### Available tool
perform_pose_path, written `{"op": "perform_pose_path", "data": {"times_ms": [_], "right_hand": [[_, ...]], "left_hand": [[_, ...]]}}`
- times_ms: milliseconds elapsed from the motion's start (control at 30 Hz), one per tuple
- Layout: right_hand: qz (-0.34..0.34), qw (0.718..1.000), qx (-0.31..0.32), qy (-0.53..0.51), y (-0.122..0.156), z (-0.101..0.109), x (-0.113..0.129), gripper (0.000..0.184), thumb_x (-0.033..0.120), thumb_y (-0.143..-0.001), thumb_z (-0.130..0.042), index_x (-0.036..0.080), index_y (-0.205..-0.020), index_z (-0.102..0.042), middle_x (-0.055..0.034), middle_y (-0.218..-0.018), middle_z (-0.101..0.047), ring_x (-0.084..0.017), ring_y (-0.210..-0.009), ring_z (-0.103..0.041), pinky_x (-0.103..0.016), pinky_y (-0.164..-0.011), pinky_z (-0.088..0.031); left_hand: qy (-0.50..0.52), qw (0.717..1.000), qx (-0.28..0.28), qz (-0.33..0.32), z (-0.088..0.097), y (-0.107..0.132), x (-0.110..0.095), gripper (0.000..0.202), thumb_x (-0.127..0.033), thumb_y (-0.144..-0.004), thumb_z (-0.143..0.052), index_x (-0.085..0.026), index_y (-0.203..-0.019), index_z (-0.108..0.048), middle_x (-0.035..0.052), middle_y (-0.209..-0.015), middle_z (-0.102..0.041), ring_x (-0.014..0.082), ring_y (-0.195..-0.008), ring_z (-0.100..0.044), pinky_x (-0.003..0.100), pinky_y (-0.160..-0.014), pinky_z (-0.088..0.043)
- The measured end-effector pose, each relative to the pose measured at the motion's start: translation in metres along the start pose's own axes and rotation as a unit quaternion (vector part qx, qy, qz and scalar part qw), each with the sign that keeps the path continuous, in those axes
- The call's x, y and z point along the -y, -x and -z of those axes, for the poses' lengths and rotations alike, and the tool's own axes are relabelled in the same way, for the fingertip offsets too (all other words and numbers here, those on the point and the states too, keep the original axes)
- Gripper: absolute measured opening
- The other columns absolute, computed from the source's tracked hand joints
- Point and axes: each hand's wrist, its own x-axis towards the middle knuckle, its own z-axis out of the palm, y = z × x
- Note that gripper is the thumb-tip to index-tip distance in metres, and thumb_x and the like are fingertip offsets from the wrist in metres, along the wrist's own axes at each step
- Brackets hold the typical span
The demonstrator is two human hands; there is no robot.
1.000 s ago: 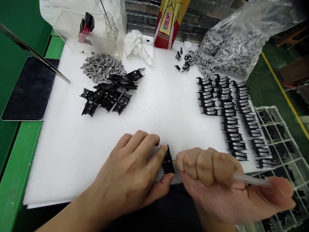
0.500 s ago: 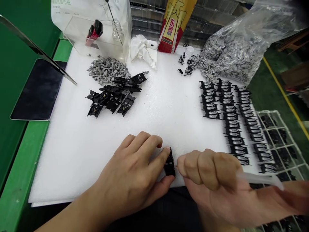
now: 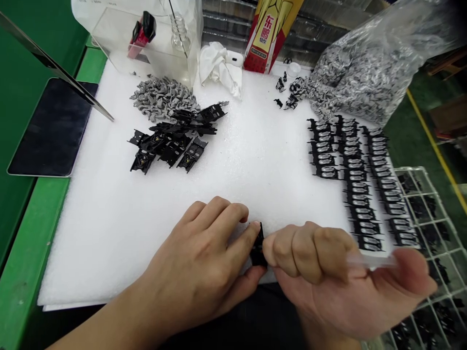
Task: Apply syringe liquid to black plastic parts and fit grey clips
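Note:
Near the front edge of the white foam sheet [image 3: 255, 160], my left hand [image 3: 204, 257] pinches a small black part [image 3: 258, 255] between thumb and forefinger. My right hand [image 3: 317, 272] is wrapped round a tool with a whitish, translucent handle [image 3: 368, 261]. Its fingers are right against the part's right side and hide the tool's tip. The right thumb lies at the handle's rear end. Farther back on the left are a pile of similar black parts [image 3: 171, 141] and a heap of small grey pieces [image 3: 162, 97].
Columns of black parts with clear inserts [image 3: 359, 189] line the right, beside a wire rack [image 3: 434, 218]. A clear bag of grey pieces [image 3: 357, 78] stands behind them. Long tweezers [image 3: 73, 82] and a tablet [image 3: 51, 129] are left. A drink carton [image 3: 268, 39] and crumpled tissue [image 3: 219, 68] stand behind.
My right hand has closed up against the black part, covering the tool's thin tip. Its thumb has come onto the handle's end. The left hand keeps its pinch; the view has shifted slightly.

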Motion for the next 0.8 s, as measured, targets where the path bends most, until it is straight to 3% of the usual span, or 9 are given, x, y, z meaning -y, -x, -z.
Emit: {"op": "perform_pose_path", "data": {"times_ms": [200, 433, 800], "right_hand": [[-0.001, 1.000, -0.005, 0.018, -0.0003, -0.0017, 0.0015, 0.069, 0.068, -0.090, -0.067, 0.023, -0.055, -0.028, 0.0055, -0.049, -0.030, -0.013, -0.049, -0.030, -0.037, -0.058, -0.035], [0.017, 0.999, 0.031, 0.042, 0.0010, 0.0025, 0.0009, 0.067, 0.075, -0.095, -0.050, 0.023, -0.059, -0.030, 0.0050, -0.050, -0.030, -0.013, -0.050, -0.030, -0.038, -0.059, -0.035], [0.002, 1.000, -0.015, 0.007, 0.0027, 0.0002, 0.0009, 0.069, 0.067, -0.090, -0.067, 0.023, -0.054, -0.028, 0.0057, -0.049, -0.032, -0.012, -0.048, -0.029, -0.037, -0.057, -0.036]], "left_hand": [[-0.006, 1.000, -0.003, -0.006, 0.0001, 0.0002, -0.0001, 0.039, -0.040, -0.098, -0.068, -0.012, -0.126, -0.069, 0.0132, -0.117, -0.063, 0.0296, -0.098, -0.056, 0.045, -0.075, -0.044], [-0.008, 1.000, -0.003, -0.005, -0.0010, 0.0009, 0.0007, 0.040, -0.040, -0.098, -0.068, -0.012, -0.127, -0.069, 0.0133, -0.118, -0.063, 0.0299, -0.099, -0.056, 0.045, -0.076, -0.044], [-0.009, 1.000, -0.001, -0.002, -0.0005, 0.0010, -0.0005, 0.039, -0.039, -0.098, -0.067, -0.012, -0.127, -0.069, 0.0132, -0.118, -0.063, 0.0294, -0.098, -0.055, 0.045, -0.075, -0.043]]}}
